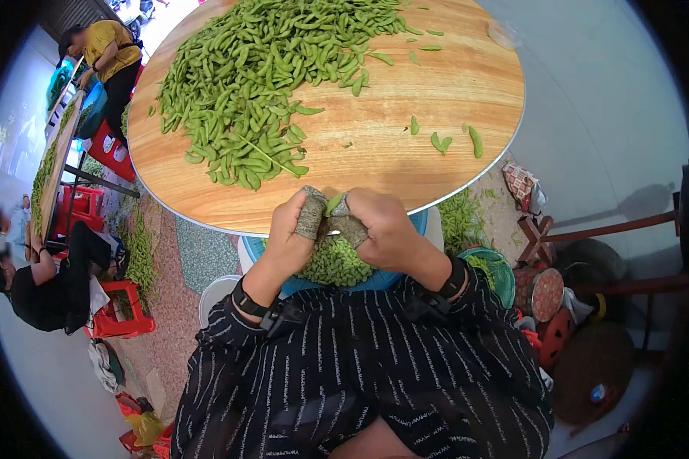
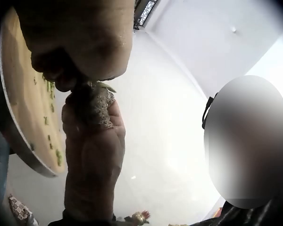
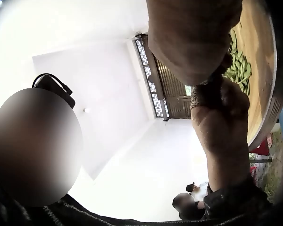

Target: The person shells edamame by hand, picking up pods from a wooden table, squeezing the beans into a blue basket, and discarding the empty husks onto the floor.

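Both hands meet just off the table's near edge in the head view, thumbs wrapped in grey knitted cloth. Between the thumbs is a green pod (image 1: 334, 203); its tip also shows in the left wrist view (image 2: 108, 87). The left hand (image 1: 289, 233) and the right hand (image 1: 390, 229) pinch it from either side, fingers curled; their undersides are hidden. Directly below, a blue basin (image 1: 283, 284) holds a heap of shelled green beans (image 1: 333, 264). A large pile of pods (image 1: 245, 84) lies on the round wooden table (image 1: 375, 153).
Loose pods (image 1: 476, 141) lie at the table's right. Pods on the floor (image 1: 459, 222) and a green basket (image 1: 505, 279) are to the right, a white bucket (image 1: 216, 298) to the left. Several people are at a long table (image 1: 52, 164) at the far left, near red stools (image 1: 122, 317).
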The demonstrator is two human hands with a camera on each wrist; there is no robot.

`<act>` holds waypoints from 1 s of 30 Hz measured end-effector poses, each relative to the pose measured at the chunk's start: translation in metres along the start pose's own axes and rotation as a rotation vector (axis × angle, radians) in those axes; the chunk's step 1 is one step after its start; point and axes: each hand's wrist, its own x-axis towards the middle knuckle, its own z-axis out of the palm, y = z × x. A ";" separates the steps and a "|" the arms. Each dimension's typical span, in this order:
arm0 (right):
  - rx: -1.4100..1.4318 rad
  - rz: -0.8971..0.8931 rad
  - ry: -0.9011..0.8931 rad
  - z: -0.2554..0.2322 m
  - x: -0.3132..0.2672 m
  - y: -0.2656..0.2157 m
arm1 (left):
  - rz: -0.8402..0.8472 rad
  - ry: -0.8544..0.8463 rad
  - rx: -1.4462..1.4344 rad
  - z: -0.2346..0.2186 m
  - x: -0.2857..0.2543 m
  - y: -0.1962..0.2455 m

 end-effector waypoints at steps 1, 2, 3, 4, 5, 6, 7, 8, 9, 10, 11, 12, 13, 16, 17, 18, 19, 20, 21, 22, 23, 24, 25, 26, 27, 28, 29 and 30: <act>-0.053 -0.040 -0.014 0.000 0.001 0.000 | -0.088 -0.022 -0.153 -0.002 0.000 0.002; -0.052 -0.042 -0.016 -0.001 0.001 -0.001 | -0.088 -0.019 -0.153 -0.005 0.001 0.003; 0.148 0.039 -0.015 -0.002 0.002 -0.004 | -0.178 -0.067 -0.204 -0.007 0.001 0.004; 0.348 0.121 -0.017 -0.002 0.002 -0.006 | -0.270 -0.114 -0.255 -0.009 0.001 0.004; 0.354 0.123 -0.024 -0.001 0.001 -0.006 | -0.275 -0.107 -0.257 -0.009 0.000 0.003; 0.382 0.171 -0.024 -0.001 0.000 -0.006 | -0.095 -0.096 -0.017 -0.009 0.002 0.002; 0.408 0.221 -0.021 -0.001 -0.001 -0.005 | 0.086 -0.088 0.223 -0.008 0.003 0.001; 0.407 0.224 -0.020 0.001 -0.002 -0.003 | 0.085 -0.089 0.221 -0.008 0.003 0.000; 0.291 0.157 0.014 0.005 -0.004 0.002 | 0.088 -0.091 0.249 -0.008 0.004 -0.001; 0.175 0.091 0.049 0.007 -0.005 0.006 | 0.089 -0.093 0.278 -0.008 0.005 -0.002; 0.175 0.093 0.050 0.009 -0.006 0.007 | 0.088 -0.095 0.277 -0.008 0.006 -0.002; 0.121 0.077 0.061 0.009 -0.006 0.008 | 0.111 -0.106 0.361 -0.007 0.007 -0.001; 0.066 0.058 0.071 0.009 -0.006 0.009 | 0.134 -0.115 0.444 -0.006 0.008 0.000; 0.061 0.071 0.085 0.006 -0.010 0.013 | 0.016 -0.180 0.324 -0.003 0.014 0.002; 0.062 0.081 0.082 0.004 -0.011 0.012 | 0.009 -0.184 0.317 -0.002 0.016 -0.001; 0.076 0.118 0.107 -0.001 -0.010 0.011 | -0.032 -0.221 0.238 0.000 0.018 -0.004; 0.089 0.154 0.133 -0.006 -0.009 0.010 | -0.070 -0.257 0.160 0.002 0.022 -0.004; 0.084 0.203 0.130 -0.010 -0.010 0.011 | -0.120 -0.270 0.095 0.005 0.025 0.000; 0.083 0.209 0.130 -0.015 -0.011 0.014 | -0.123 -0.274 0.091 0.006 0.027 0.005; 0.077 0.210 0.183 -0.022 -0.011 0.019 | -0.144 -0.262 0.148 0.008 0.029 0.009; 0.070 0.210 0.236 -0.030 -0.011 0.025 | -0.163 -0.250 0.205 0.009 0.031 0.010; 0.004 0.245 0.252 -0.044 -0.013 0.028 | -0.133 -0.246 0.228 0.007 0.032 0.004; -0.062 0.278 0.270 -0.060 -0.014 0.034 | -0.133 -0.250 0.227 0.008 0.032 0.003; -0.236 0.299 0.287 -0.074 -0.016 0.045 | -0.055 -0.222 0.237 0.009 0.031 0.003; -0.409 0.321 0.302 -0.088 -0.018 0.057 | 0.020 -0.194 0.246 0.010 0.030 0.003; -0.554 0.364 0.327 -0.100 -0.021 0.069 | 0.020 -0.197 0.244 0.013 0.031 0.001; -0.699 0.404 0.351 -0.106 -0.022 0.077 | 0.131 -0.206 0.311 0.016 0.032 -0.002; -0.701 0.402 0.353 -0.105 -0.020 0.080 | 0.245 -0.211 0.379 0.020 0.035 -0.005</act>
